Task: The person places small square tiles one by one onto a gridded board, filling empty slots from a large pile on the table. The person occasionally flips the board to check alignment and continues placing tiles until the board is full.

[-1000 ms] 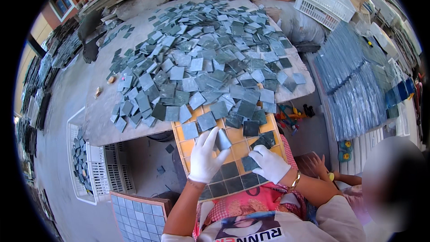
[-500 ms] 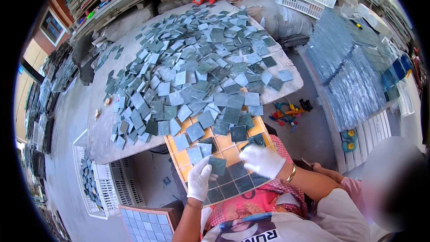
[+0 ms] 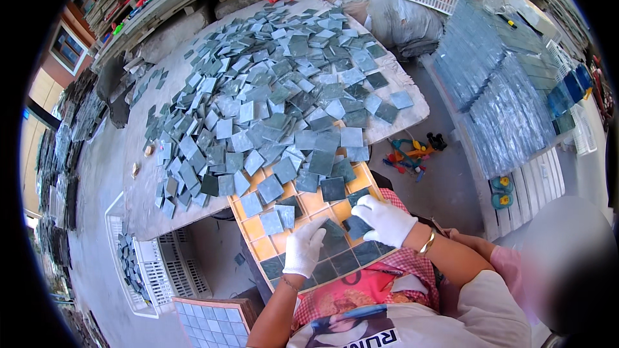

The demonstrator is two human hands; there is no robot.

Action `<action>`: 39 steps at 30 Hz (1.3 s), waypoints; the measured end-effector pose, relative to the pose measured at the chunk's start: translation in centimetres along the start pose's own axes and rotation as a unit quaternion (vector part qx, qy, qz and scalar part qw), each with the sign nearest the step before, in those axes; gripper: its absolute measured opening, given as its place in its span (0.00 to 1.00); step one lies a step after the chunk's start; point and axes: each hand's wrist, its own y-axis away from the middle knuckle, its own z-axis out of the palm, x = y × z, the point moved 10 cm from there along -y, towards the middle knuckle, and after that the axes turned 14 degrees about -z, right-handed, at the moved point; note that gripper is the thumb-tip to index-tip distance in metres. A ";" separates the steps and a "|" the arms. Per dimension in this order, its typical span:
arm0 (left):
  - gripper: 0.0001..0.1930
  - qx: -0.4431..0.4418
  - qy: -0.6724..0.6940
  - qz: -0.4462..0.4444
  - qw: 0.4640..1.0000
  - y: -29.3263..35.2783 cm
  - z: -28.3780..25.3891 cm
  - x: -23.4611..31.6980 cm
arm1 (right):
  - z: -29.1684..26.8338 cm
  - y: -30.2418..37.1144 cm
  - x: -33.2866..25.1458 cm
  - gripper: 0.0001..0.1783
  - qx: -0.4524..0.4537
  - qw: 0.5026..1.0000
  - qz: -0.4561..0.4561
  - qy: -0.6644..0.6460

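On my lap a yellow-orange grid tray [image 3: 259,228] slopes against the table edge, its nearer cells filled with dark square stone tiles [image 3: 345,262]. My left hand [image 3: 303,248], in a white glove, is over the left part of those tiles, thumb and fingers apart, fingertips next to a green-grey tile [image 3: 333,238]. My right hand [image 3: 389,222], also gloved, pinches a dark stone tile [image 3: 356,227] low over the tray's right side. Loose paler tiles [image 3: 271,221] lie across the cells farther up.
A big heap of loose tiles [image 3: 258,93] covers the table [image 3: 145,203]. White crates [image 3: 169,267] and a tile-filled panel [image 3: 213,323] are at the lower left. Wrapped tile stacks [image 3: 509,116] stand on a pallet at the right. Someone in pink [image 3: 509,274] is close at my right.
My left hand has let go of the green-grey tile, which now lies in the tray. My right hand has moved slightly and now shows a dark tile in its fingers. The view has shifted slightly.
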 end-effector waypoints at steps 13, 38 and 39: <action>0.15 0.008 0.040 0.016 0.999 -0.7 0.8 -0.3 | -2.0 2.5 0.7 0.18 0.135 0.990 -0.018 0.029; 0.30 0.083 -0.325 0.231 0.913 -2.2 7.5 8.8 | -3.1 6.0 6.0 0.14 0.175 0.970 0.152 -0.070; 0.30 0.087 -0.323 0.230 0.914 -2.2 7.3 8.8 | -3.0 6.1 6.2 0.15 0.184 0.967 0.161 -0.077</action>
